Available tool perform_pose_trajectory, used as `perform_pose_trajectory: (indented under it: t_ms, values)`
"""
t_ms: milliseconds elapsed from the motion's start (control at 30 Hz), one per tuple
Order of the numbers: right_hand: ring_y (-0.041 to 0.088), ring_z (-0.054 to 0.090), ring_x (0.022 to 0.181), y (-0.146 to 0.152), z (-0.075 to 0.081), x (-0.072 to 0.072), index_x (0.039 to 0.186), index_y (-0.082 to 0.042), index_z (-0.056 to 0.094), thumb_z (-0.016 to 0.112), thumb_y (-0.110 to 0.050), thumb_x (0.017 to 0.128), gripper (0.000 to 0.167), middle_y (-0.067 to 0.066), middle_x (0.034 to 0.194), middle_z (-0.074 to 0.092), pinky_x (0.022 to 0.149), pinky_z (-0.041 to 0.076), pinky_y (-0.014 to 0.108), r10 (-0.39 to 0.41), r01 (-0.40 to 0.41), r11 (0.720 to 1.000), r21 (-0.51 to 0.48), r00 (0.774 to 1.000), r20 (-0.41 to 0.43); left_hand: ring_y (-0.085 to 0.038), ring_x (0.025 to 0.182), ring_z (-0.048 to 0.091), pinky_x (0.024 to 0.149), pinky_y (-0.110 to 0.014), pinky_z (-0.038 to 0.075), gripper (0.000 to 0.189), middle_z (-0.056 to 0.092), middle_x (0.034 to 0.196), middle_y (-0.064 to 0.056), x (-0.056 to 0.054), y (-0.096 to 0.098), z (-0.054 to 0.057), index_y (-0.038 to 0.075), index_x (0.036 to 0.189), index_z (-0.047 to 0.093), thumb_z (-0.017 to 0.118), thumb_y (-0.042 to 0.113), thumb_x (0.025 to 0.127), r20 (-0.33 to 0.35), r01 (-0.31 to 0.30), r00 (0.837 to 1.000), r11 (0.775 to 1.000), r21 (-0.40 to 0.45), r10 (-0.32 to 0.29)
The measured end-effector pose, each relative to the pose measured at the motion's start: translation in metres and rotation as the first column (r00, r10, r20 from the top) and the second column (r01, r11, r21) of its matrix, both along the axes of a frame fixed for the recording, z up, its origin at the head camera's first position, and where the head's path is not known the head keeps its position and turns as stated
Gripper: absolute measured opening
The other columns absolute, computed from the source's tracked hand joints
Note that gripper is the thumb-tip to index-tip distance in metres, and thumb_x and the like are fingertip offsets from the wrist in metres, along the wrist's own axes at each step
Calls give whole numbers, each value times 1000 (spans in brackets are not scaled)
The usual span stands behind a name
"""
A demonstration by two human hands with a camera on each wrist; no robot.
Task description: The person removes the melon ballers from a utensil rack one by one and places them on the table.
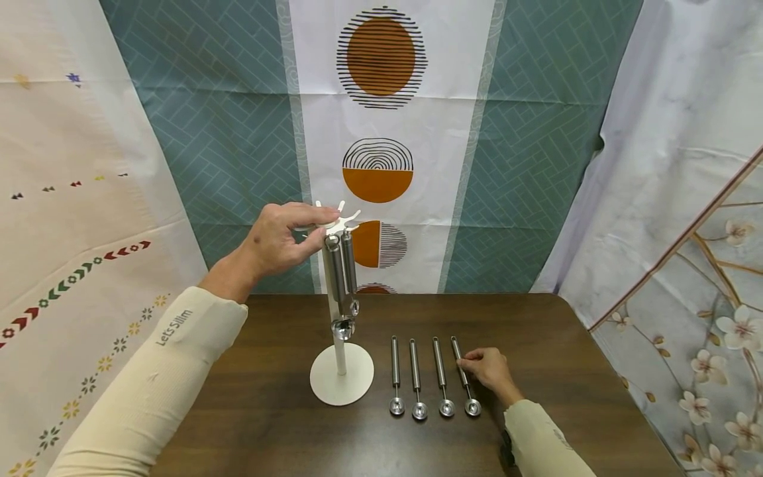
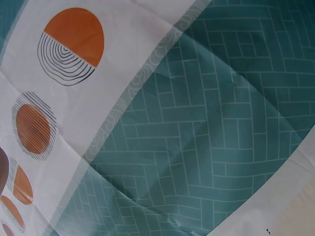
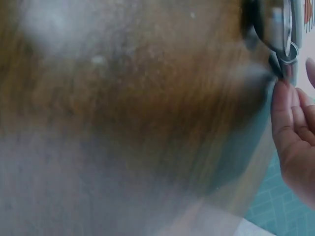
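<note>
A white utensil stand (image 1: 342,374) rises from a round base, its top branching into several hooks. My left hand (image 1: 286,232) grips the top from the left, fingers over the hooks and thumb lower down. Two steel utensils (image 1: 336,271) hang from the hooks, bowl ends down. On the table several small steel scoops lie in a row, handles pointing away. My right hand (image 1: 490,371) pinches the handle of the rightmost scoop (image 1: 472,407). In the right wrist view, the right hand's fingertips (image 3: 283,96) meet a shiny metal handle. The left wrist view shows almost only cloth.
The other scoops, a left one (image 1: 396,405), a second (image 1: 420,411) and a third (image 1: 446,407), lie between the stand and my right hand. A dark wooden table (image 1: 268,424) bears everything. Patterned cloth (image 1: 536,165) hangs behind it and at both sides.
</note>
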State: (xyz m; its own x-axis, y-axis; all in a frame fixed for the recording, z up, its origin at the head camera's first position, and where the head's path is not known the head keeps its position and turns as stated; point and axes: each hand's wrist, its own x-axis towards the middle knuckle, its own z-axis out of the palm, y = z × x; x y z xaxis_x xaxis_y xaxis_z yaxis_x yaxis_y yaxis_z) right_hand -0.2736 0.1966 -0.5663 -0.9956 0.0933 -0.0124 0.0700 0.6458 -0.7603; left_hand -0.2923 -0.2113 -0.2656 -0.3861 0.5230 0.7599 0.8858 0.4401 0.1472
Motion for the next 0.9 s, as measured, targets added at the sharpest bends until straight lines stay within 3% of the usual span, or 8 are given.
perform_pose_trajectory:
  t_ms: [167,367,600,900]
  values:
    - [17,67,68,0,7,-1,94,2,75,80,-16,84,21,9,81,73,59,52,32,24,-22,999,24,996,-84,-34,103,70,85,-52,56,30,73,112,-13,1,0,0,0,114,74,65,6,85,-14,0,1000,1000,4,0]
    - [23,67,82,-5,24,-2,98,1,76,78,-15,86,19,11,91,74,67,54,35,55,-54,998,14,992,-115,-35,101,71,84,-50,56,29,73,110,-14,-1,1,0,-2,112,74,66,5,85,-39,17,999,1000,3,-16]
    - [21,67,84,-19,59,-6,101,-3,77,76,-16,89,18,10,97,74,69,53,33,103,-110,993,-41,983,-151,-34,98,71,82,-50,57,29,74,109,-14,-2,2,0,-2,112,75,65,5,85,-61,26,998,1000,-3,-26]
    - [18,69,74,-39,101,-13,108,1,74,74,-17,91,25,10,88,74,64,57,33,186,-207,972,-114,968,-169,-36,99,69,91,-55,52,31,74,108,-14,-1,2,2,0,110,76,62,14,85,-80,20,997,999,-35,-23]
